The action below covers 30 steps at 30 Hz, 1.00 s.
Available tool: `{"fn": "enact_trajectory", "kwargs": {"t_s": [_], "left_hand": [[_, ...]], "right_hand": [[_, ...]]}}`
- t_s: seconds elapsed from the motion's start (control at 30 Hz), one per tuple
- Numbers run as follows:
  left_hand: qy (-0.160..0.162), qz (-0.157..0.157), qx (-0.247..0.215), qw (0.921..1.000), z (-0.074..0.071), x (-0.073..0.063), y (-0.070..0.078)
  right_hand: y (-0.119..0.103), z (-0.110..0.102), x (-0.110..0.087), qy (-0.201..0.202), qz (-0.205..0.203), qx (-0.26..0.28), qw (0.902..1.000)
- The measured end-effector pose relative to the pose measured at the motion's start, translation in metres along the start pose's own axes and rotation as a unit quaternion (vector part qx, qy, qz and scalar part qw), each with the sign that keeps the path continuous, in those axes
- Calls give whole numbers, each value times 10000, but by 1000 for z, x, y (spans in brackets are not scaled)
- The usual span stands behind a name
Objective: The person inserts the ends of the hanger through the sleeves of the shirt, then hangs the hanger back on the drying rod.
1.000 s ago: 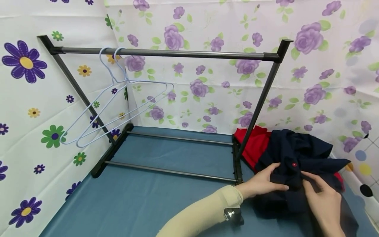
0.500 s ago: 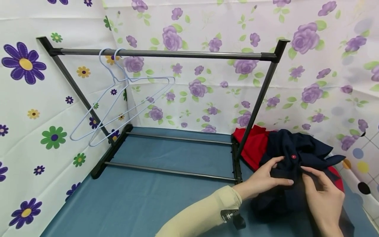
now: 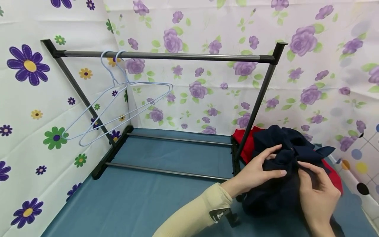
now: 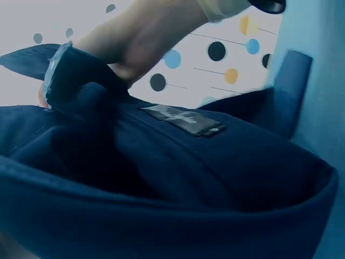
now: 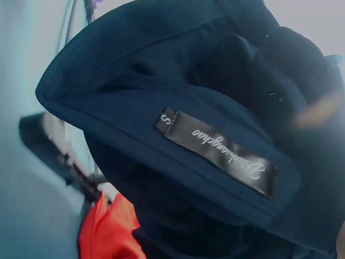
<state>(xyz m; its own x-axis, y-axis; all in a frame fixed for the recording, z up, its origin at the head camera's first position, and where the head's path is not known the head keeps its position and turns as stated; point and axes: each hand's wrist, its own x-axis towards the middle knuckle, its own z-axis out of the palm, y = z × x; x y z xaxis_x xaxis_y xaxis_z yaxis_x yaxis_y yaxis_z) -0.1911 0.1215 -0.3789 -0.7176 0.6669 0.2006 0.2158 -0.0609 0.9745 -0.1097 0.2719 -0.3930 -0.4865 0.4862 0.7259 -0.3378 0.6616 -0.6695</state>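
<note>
A navy collared shirt lies bunched at the right of the table in the head view. My left hand holds its cloth, thumb in front and fingers tucked into the folds. Close beside it, my right hand pinches the shirt's front edge between thumb and index finger. Both wrist views look into the neck opening, where a black label with white lettering is sewn inside the collar. Part of one hand shows beyond the collar in the left wrist view. Cloth hides several fingertips.
Red cloth lies under and behind the shirt. A dark metal garment rack stands on the blue-covered table, its right leg close to my left forearm. Two light blue hangers hang near its left end. Flowered sheets back the table.
Both hands have shifted slightly left and up with the shirt. The navy cloth bunches higher around the left fingers, and the red button seen earlier is now mostly covered.
</note>
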Motion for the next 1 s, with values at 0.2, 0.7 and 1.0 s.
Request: {"fn": "enact_trajectory", "kwargs": {"t_s": [0.2, 0.7, 1.0], "left_hand": [[285, 786, 377, 9958, -7, -18, 17], [1258, 1947, 723, 9701, -38, -63, 68], [1439, 2243, 973, 9589, -63, -96, 93]], "right_hand": [[-24, 9, -5, 83, -300, 1135, 9931], [-65, 34, -14, -364, -801, 2618, 9611], [-104, 54, -12, -602, -1337, 2980, 9432]]}}
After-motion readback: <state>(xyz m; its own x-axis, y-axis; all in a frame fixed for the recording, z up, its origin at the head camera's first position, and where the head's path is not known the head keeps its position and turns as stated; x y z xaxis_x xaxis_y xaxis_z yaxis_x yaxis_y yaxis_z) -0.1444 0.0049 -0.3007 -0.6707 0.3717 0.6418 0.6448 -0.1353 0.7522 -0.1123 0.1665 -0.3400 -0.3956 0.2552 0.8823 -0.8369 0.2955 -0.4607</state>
